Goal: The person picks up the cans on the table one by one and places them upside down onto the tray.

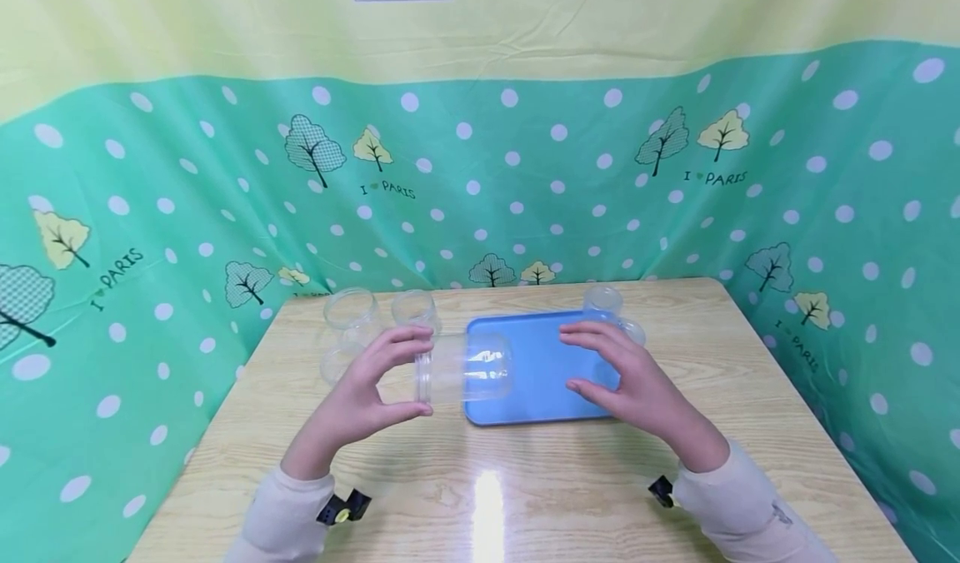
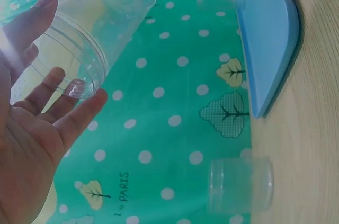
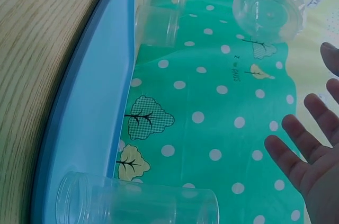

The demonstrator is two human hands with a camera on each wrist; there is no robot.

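Observation:
A clear plastic jar is held on its side above the blue tray. My left hand grips it around the ridged rim at its left end, thumb below and fingers above in the head view. In the left wrist view the jar's rim lies between thumb and fingers, its round base pointing away. My right hand hovers over the tray's right part, thumb and fingers spread apart, holding nothing. In the right wrist view, its fingers are apart from the held jar.
Several clear jars, including a back one and a taller one, stand at the tray's left. More clear jars, one at the back, are at its right end, partly behind my right hand. A patterned curtain surrounds the wooden table.

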